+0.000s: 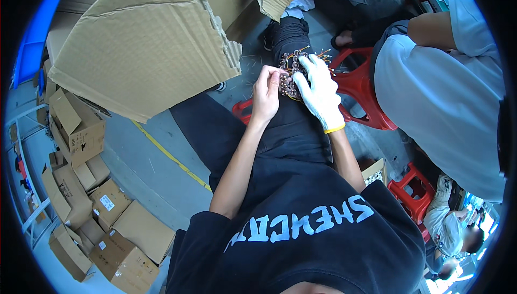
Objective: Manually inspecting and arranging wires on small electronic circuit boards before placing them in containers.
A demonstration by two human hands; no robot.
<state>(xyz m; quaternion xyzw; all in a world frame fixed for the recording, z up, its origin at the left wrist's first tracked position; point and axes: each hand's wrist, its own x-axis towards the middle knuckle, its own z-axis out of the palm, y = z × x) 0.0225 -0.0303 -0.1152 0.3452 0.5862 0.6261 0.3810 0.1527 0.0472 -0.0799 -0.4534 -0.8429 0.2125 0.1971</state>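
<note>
A bundle of small dark-brown and coppery round parts with thin orange and yellow wires (pixel 291 90) lies over my dark-trousered thigh. What kind of parts these are, I cannot make out. My bare left hand (pixel 266 94) is closed at the bundle's left edge, thumb against fingers, pinching one of its parts. From the right, my right hand (pixel 321 93), in a white glove with a yellow cuff, lies over the bundle and grips it with thumb and fingers. The glove hides much of the bundle's right side, and wire ends stick out beyond the fingertips.
Torn cardboard (pixel 156 46) hangs close on the left, near my left hand. Several opened cardboard boxes (pixel 112 202) stand at the lower left, beside a yellow floor line (pixel 169 155). A red stool (pixel 358 81) and a person in a light shirt (pixel 431 78) are close on the right.
</note>
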